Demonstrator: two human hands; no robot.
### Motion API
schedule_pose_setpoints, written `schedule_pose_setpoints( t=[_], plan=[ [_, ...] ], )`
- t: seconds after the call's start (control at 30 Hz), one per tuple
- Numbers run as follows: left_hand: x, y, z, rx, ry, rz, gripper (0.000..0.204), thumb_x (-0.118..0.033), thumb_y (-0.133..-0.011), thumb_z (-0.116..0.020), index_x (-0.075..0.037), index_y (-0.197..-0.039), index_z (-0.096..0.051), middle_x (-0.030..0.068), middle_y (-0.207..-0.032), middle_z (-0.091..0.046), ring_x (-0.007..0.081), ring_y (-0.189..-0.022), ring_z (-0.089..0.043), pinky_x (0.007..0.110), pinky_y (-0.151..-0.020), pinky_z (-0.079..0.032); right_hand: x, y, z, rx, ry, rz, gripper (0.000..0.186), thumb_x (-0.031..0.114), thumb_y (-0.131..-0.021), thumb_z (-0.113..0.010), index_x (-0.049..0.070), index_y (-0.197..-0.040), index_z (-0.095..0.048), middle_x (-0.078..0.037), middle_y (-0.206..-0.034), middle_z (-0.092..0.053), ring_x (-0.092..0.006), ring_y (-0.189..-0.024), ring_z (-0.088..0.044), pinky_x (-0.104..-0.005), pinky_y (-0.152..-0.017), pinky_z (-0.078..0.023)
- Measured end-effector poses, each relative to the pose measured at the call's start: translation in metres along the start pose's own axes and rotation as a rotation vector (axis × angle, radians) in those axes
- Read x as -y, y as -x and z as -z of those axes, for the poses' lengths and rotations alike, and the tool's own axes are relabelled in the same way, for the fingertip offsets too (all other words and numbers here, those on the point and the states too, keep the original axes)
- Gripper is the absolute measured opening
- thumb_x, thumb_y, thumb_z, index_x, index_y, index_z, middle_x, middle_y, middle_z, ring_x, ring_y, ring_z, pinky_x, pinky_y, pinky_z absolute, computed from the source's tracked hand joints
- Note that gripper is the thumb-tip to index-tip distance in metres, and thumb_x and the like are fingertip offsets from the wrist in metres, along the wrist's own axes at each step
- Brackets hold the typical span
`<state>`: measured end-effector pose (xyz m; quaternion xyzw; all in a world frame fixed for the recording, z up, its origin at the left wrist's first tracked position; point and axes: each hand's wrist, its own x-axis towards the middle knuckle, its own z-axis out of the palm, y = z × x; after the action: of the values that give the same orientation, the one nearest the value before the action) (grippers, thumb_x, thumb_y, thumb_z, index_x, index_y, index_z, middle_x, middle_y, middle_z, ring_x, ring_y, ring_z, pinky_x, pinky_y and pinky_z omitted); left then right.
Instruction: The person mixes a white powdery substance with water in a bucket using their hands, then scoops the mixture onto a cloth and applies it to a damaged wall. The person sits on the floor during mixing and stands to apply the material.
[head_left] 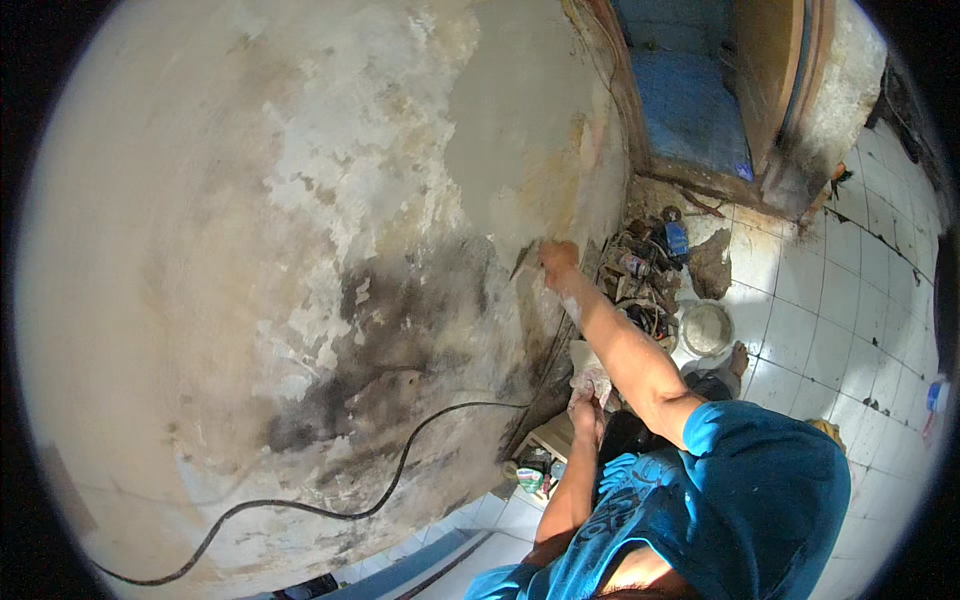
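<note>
My right hand (pixel 558 262) reaches out to the stained wall (pixel 390 290) with its fingers closed round a putty knife (pixel 522 263). The blade, thin and dark-edged, lies against the wall or very near it, just under a smooth grey plaster patch (pixel 505 120). Lower down, close to my body, my left hand (pixel 586 408) grips a flat, pale piece (pixel 590 362) smeared with whitish paste; its exact kind is unclear. White smears mark my right forearm.
Debris (pixel 640 270) lies heaped along the wall's foot. A round pale bucket (pixel 706 329) stands beside it on white floor tiles (pixel 800 300). A black cable (pixel 390 487) runs across the wall. Beyond is a doorway with a wooden door (pixel 768 70).
</note>
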<state>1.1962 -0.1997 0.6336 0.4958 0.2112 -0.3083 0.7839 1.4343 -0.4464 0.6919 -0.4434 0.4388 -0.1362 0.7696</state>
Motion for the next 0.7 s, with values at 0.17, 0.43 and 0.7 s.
schedule_pose_setpoints(
  t=[0.17,0.43,0.7],
  plan=[
    [-0.006,-0.010,0.012,-0.036,-0.001,-0.032,0.038,0.000,-0.104,-0.052,0.003,-0.142,-0.058,0.0134,-0.135,-0.066,0.0261,-0.116,-0.068,0.040,-0.104,-0.054,0.102,0.041,-0.042,-0.256,-0.321,0.177,0.015,0.007,-0.085,-0.063,0.000,-0.073,-0.056,-0.008,-0.076,-0.060,-0.0197,-0.062,-0.047,-0.0412,-0.052,-0.038],
    [-0.030,0.005,-0.023,-0.055,-0.051,-0.013,0.039,0.000,-0.103,-0.050,0.002,-0.142,-0.058,0.0133,-0.132,-0.068,0.0240,-0.113,-0.069,0.038,-0.097,-0.057,0.125,0.086,0.007,0.113,-0.387,0.443,0.039,0.007,-0.088,-0.065,-0.004,-0.125,-0.067,-0.016,-0.098,-0.072,-0.0247,-0.084,-0.065,-0.0382,-0.076,-0.052],
    [-0.024,-0.004,0.020,0.047,-0.063,-0.112,0.036,-0.009,-0.106,-0.053,0.001,-0.140,-0.057,0.0117,-0.131,-0.068,0.0246,-0.115,-0.067,0.040,-0.096,-0.057,0.090,0.094,-0.061,-0.506,0.031,0.988,0.041,0.005,-0.098,-0.062,-0.001,-0.138,-0.063,-0.023,-0.125,-0.071,-0.0245,-0.098,-0.071,-0.0366,-0.087,-0.056]
  ],
)
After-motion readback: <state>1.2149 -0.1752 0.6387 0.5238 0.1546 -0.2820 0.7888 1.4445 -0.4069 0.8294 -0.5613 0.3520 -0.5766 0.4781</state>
